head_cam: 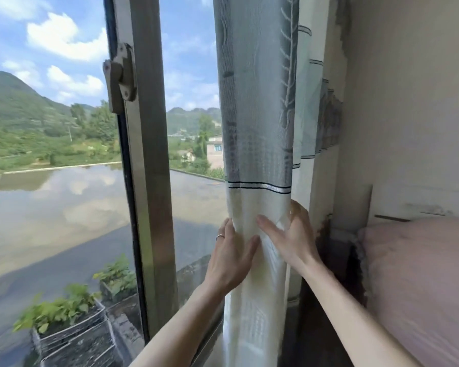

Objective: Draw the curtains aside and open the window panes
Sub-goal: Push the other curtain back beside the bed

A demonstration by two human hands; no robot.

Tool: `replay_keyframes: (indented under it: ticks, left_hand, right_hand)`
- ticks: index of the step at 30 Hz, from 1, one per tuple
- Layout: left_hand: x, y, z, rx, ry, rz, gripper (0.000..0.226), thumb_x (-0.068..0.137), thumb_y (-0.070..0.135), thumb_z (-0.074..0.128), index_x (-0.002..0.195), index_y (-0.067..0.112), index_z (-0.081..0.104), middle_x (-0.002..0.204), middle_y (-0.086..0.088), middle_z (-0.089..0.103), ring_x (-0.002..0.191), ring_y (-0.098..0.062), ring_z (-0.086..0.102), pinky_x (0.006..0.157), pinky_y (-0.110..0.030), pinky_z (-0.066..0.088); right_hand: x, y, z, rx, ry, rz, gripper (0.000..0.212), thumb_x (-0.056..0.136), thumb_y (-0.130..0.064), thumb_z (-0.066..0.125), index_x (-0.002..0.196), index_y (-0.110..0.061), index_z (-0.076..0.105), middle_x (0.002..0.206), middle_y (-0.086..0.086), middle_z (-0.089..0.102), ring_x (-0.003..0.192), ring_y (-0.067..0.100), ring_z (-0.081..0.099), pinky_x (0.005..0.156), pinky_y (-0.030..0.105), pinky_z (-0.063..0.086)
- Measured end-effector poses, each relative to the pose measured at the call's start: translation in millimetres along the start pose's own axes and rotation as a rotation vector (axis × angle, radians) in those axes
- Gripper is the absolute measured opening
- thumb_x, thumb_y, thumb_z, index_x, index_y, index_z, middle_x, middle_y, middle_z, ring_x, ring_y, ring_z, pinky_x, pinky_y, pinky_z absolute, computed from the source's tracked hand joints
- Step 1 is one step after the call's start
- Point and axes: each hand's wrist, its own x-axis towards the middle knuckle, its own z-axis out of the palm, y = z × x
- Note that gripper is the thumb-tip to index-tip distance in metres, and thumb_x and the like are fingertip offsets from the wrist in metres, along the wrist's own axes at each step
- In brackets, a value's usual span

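A sheer curtain (257,107), grey-blue above and white below a dark stripe, hangs gathered in a bunch right of centre. My left hand (232,256), with a ring on one finger, grips the bunch from its left side. My right hand (289,234) clasps it from the right, fingers wrapped around the white part. A metal window frame post (149,168) with a latch handle (120,78) stands to the left of the curtain. Left of the post the view outside looks unglazed; between post and curtain there is a glass pane (194,202).
A pale wall (408,102) with peeling paint stands at the right. Below it lies pink bedding (419,274). Outside, planter boxes with green plants (64,313) sit under the window, beyond them a flooded field and hills.
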Motion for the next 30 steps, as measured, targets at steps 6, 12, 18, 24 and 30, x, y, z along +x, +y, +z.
replay_keyframes:
  ticks: [6, 12, 18, 24, 30]
  left_hand:
    - [90.5, 0.2, 56.9, -0.094, -0.041, -0.031, 0.037, 0.097, 0.042, 0.051, 0.126, 0.025, 0.036, 0.108, 0.004, 0.061, 0.107, -0.027, 0.063, 0.08, -0.039, 0.05]
    - [197.2, -1.8, 117.0, -0.029, -0.062, 0.025, 0.016, 0.1, 0.039, 0.045, 0.104, 0.026, 0.037, 0.109, -0.01, 0.068, 0.106, -0.038, 0.061, 0.075, -0.041, 0.045]
    - [298.7, 10.2, 180.3, -0.051, -0.076, 0.078, 0.029, 0.101, 0.038, 0.043, 0.124, 0.021, 0.049, 0.114, -0.013, 0.069, 0.106, -0.037, 0.061, 0.073, -0.037, 0.042]
    - [386.1, 19.9, 244.9, -0.069, -0.122, 0.087, 0.026, 0.1, 0.041, 0.043, 0.117, 0.024, 0.052, 0.094, -0.001, 0.067, 0.094, -0.031, 0.063, 0.072, -0.036, 0.046]
    - [479.5, 29.4, 322.9, 0.04, -0.119, 0.116, 0.032, 0.1, 0.043, 0.038, 0.127, 0.027, 0.045, 0.092, 0.003, 0.063, 0.097, -0.031, 0.062, 0.088, -0.043, 0.048]
  right_hand:
    - [83.5, 43.6, -3.7, 0.009, -0.026, 0.105, 0.021, 0.084, -0.047, 0.072, 0.097, -0.036, 0.06, 0.1, -0.012, 0.067, 0.097, 0.013, 0.064, 0.07, 0.006, 0.043]
    - [187.0, 108.8, -2.0, -0.004, 0.103, 0.043, 0.027, 0.083, -0.052, 0.067, 0.096, -0.029, 0.071, 0.115, -0.003, 0.069, 0.105, 0.017, 0.065, 0.087, 0.029, 0.05]
    - [282.6, 172.5, -15.4, -0.003, 0.225, 0.022, 0.055, 0.078, -0.062, 0.064, 0.118, -0.023, 0.064, 0.132, 0.001, 0.058, 0.123, 0.024, 0.057, 0.104, 0.044, 0.046]
    - [366.6, 230.9, -41.1, -0.017, 0.278, -0.047, 0.052, 0.075, -0.064, 0.058, 0.118, -0.035, 0.063, 0.129, 0.001, 0.061, 0.125, 0.024, 0.055, 0.107, 0.047, 0.043]
    - [461.6, 304.1, -67.8, -0.056, 0.299, -0.045, 0.063, 0.071, -0.067, 0.054, 0.117, -0.027, 0.07, 0.132, -0.001, 0.056, 0.125, 0.022, 0.054, 0.108, 0.044, 0.042]
